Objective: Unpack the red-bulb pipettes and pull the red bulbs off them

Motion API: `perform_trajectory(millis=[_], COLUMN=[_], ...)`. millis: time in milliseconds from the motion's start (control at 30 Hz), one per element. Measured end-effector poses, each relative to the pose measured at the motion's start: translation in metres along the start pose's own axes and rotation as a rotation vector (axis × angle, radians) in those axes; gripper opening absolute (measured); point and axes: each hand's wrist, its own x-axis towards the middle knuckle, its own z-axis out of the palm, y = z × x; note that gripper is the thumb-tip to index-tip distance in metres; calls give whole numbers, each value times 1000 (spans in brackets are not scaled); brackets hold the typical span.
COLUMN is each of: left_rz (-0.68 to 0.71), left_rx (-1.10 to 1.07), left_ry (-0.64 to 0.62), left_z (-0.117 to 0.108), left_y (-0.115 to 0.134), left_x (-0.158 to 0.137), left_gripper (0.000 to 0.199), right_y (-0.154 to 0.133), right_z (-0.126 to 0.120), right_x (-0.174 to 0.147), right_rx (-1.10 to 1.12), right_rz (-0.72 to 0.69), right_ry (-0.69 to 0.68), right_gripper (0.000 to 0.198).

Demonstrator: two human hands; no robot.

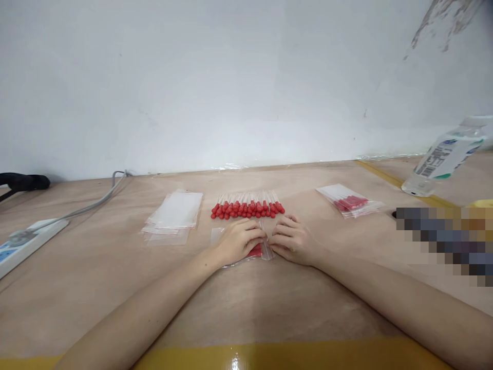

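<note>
The table [246, 303] has a brown top, with a yellow band [269, 354] running nearer the wearer than either hand. A clear bag [267, 253] with red contents lies partly under the left hand [243, 240]. Just beyond the hands — a row of red-tipped sticks [248, 207]. Left of the left hand lie flat bags [175, 211], then a gray cable [92, 206] and white power strip [46, 231]; right of the right hand [295, 240], filled bags [348, 201] and, farther out, a bottle [441, 160].

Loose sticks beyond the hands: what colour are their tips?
The tips are red, best seen in the head view.
</note>
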Motion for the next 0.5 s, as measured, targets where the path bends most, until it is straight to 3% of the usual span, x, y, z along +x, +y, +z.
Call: perform_trajectory(millis=[267, 500], left_rz=[-16, -25], left_rx=[-12, -19], left_ry=[-21, -30], left_z=[0, -1], left_y=[0, 1], left_x=[0, 0], left_gripper=[20, 20], right_y=[2, 4], right_z=[2, 3], right_x=[0, 3], right_rx=[33, 94], right_rz=[-4, 17], right_ry=[6, -93], right_gripper=[11, 13])
